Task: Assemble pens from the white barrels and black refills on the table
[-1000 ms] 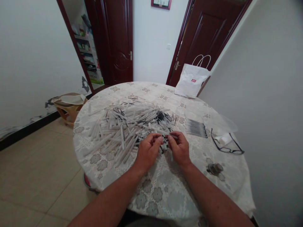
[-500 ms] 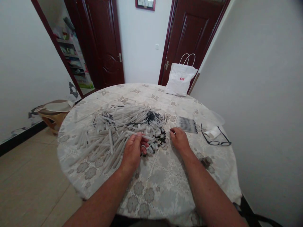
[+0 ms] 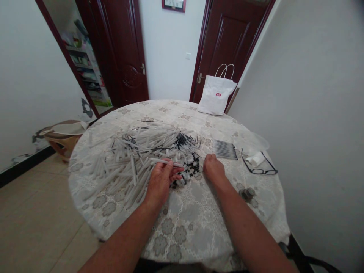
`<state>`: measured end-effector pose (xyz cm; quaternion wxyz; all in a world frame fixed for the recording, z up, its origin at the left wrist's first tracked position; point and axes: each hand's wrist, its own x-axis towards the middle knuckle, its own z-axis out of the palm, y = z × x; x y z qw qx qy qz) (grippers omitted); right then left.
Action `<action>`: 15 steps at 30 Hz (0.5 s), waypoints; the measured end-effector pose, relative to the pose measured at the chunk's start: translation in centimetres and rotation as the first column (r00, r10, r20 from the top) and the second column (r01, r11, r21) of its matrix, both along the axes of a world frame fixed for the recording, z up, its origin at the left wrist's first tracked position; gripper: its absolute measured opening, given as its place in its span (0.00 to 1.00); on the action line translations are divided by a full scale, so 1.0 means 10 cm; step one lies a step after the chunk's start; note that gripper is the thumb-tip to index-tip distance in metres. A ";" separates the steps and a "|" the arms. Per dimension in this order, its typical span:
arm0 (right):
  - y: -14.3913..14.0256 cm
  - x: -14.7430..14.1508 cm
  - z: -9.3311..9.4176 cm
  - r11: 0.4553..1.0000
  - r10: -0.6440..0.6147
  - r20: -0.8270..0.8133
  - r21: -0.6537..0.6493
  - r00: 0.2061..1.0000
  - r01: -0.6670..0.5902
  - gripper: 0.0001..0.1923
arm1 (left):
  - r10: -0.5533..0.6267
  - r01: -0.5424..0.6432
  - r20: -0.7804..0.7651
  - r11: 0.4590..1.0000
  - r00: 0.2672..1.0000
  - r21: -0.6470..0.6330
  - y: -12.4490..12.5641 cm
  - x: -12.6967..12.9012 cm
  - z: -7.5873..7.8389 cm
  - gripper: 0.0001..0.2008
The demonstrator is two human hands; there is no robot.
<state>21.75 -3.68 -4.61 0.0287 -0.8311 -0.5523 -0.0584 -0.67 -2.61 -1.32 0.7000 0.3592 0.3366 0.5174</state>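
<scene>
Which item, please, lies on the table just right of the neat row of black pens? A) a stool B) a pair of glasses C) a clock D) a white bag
B: the glasses lie on the table right of the pen row.

Tube pile on table, glasses right, bag behind.
</scene>
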 end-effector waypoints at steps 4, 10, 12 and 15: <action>-0.16 0.14 0.03 0.997 0.021 -0.057 0.073 0.998 -0.016 0.11 | 0.004 -0.004 0.058 1.000 0.998 0.005 0.02 -0.02 -0.03 0.17; -0.26 0.19 0.26 0.750 0.257 -0.254 0.660 0.933 -0.027 0.09 | 0.016 -0.020 0.147 1.000 0.989 0.024 0.06 -0.03 -0.06 0.16; -0.28 0.14 0.30 0.633 0.336 -0.408 0.765 0.849 0.117 0.08 | 0.020 -0.024 0.171 0.999 0.985 0.023 0.07 -0.04 -0.07 0.16; -0.29 0.07 0.28 0.615 0.548 -0.671 0.728 0.499 0.304 0.05 | 0.026 -0.029 0.199 0.999 0.980 0.014 0.09 -0.06 -0.07 0.15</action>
